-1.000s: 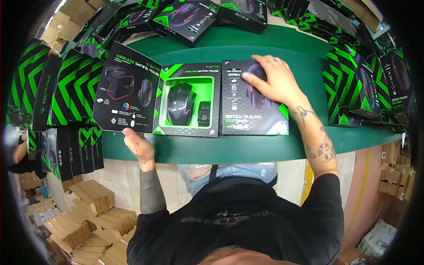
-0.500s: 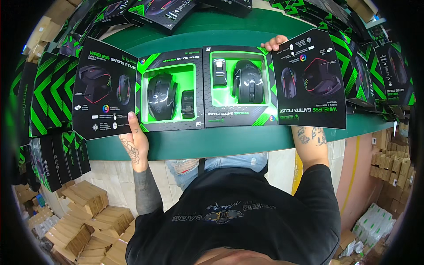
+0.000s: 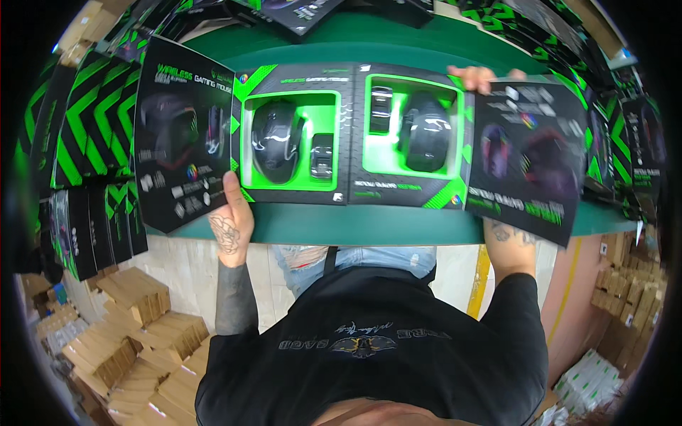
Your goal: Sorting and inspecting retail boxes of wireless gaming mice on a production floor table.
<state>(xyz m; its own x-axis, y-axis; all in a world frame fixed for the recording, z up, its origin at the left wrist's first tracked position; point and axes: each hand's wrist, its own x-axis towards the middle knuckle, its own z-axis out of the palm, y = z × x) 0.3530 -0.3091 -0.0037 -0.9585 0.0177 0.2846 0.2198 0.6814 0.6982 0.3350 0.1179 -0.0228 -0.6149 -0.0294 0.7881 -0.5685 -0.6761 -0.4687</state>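
Note:
Two black-and-green mouse boxes are held side by side above the table, their front flaps swung outward. My left hand (image 3: 231, 216) grips the left mouse box (image 3: 291, 196) near its lower hinge, thumb on the opened left flap (image 3: 181, 135). Its window shows a black mouse (image 3: 275, 142) and a small dark piece (image 3: 322, 157). My right hand (image 3: 474, 78) curls over the top of the right mouse box (image 3: 405, 188), which is upside down; most of this hand hides behind the right flap (image 3: 526, 160). Inside sit another black mouse (image 3: 426, 131) and small piece (image 3: 381, 110).
Beneath the boxes lies a green table (image 3: 320, 224). Similar boxes stand stacked at the left (image 3: 96, 128), and more line the right side (image 3: 643, 135) and far edge (image 3: 302, 15). Brown cartons (image 3: 135, 295) pile on the floor at the left; others (image 3: 629, 284) are at the right.
Both mouse boxes have shifted to the right in the view, hands still on them. The right flap now tilts, its outer edge lower, and looks blurred. The camera view has also shifted slightly.

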